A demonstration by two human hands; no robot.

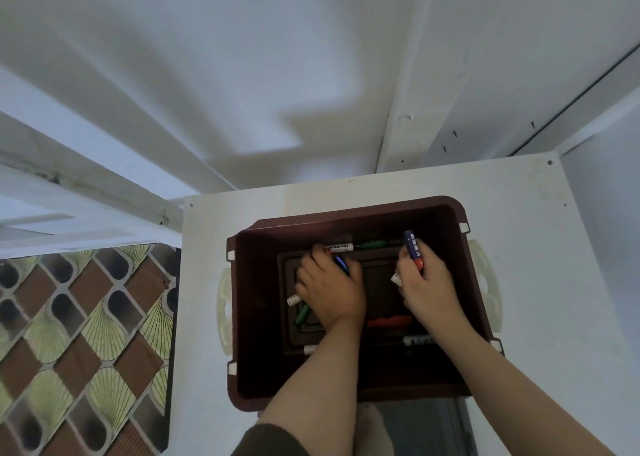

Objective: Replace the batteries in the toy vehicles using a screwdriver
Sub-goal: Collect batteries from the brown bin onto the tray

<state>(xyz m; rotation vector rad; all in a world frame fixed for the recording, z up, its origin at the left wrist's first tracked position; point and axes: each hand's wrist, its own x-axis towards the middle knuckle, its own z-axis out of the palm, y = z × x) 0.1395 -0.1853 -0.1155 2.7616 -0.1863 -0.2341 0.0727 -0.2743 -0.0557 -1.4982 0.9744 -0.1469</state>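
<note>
Head view looks straight down into a dark maroon bin (pixel 346 210) on a white desk (pixel 519 196), with both hands deep inside it. The right hand (pixel 427 284) grips a blue battery (pixel 414 248) with a red end, upright between thumb and fingers; something white peeks out by its thumb, too small to name. The left hand (pixel 329 289) curls round a blue piece (pixel 341 263), mostly hidden under the fingers. Loose on the bin's shadowed floor lie a white battery (pixel 341 247) and a green battery (pixel 372 244) along the far wall, and a second green one (pixel 302 314) just beside the left wrist. An orange shape (pixel 389 321) between the forearms is blurred; I can't tell whether it is the screwdriver. The bin's near wall hides whatever lies closest.
</note>
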